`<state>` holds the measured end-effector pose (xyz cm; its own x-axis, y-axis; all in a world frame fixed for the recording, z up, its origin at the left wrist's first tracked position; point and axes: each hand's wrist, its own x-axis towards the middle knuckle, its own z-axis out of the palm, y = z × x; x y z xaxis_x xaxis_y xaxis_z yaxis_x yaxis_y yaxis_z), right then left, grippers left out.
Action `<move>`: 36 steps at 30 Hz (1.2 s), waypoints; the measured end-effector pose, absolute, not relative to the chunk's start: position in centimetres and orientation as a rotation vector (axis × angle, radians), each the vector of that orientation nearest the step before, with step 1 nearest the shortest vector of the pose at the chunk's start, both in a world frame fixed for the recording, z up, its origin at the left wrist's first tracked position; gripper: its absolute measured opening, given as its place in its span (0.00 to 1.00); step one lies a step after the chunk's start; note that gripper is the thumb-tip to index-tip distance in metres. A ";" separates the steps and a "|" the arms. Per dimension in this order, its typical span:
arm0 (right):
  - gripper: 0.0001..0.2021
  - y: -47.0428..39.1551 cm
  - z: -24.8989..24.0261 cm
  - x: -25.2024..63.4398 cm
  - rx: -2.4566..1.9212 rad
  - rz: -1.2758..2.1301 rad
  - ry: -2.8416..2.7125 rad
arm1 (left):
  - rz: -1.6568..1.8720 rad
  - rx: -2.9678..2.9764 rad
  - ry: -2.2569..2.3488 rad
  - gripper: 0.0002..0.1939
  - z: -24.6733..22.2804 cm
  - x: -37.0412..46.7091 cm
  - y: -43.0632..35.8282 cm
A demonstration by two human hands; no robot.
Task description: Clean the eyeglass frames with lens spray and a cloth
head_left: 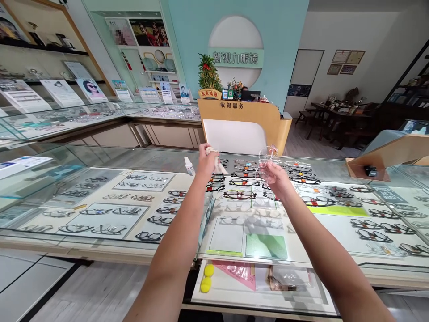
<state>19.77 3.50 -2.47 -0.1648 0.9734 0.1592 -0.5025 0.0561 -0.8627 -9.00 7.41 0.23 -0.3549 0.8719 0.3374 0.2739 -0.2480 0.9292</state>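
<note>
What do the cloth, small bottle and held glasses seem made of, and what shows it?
Cloth: probably soft fabric, matte, hanging in folds.
Small bottle: likely plastic, whitish and smooth, with a narrow top.
Held glasses: see-through, glossy lenses, glass or plastic; thin rims, perhaps metal, too fine to tell.

The left arm (177,232) and right arm (318,237) are bare along all the length in view. Each forearm is slender and rounded, broader near the elbow and narrowing to the wrist. The left hand (205,162) and right hand (276,176) are bare too; the fingernails are perhaps short, though too small to be sure.
</note>
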 end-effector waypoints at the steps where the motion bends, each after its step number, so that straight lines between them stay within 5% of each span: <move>1: 0.22 3.5 -2.4 19.8 -0.630 1.474 -1.005 | 1.563 1.342 1.332 0.20 0.1 -8.0 7.3; 6: 0.22 3.3 -2.1 19.7 -0.617 1.499 -0.995 | 1.391 1.292 0.835 0.36 -0.4 -4.9 5.9; 16: 0.21 2.6 -1.7 19.4 -0.578 1.516 -1.077 | 1.261 1.244 0.819 0.38 -1.3 -2.4 5.6; 20: 0.22 2.7 -1.8 19.3 -0.589 1.474 -1.096 | 1.224 1.118 0.721 0.34 -1.6 -1.8 5.2; 27: 0.21 3.1 -1.9 19.5 -0.521 1.549 -1.025 | 1.283 0.707 0.603 0.11 -1.0 -1.4 5.5; 36: 0.16 3.4 -2.0 19.9 -0.414 1.614 -0.893 | 1.092 0.713 0.640 0.16 -0.8 -2.3 5.1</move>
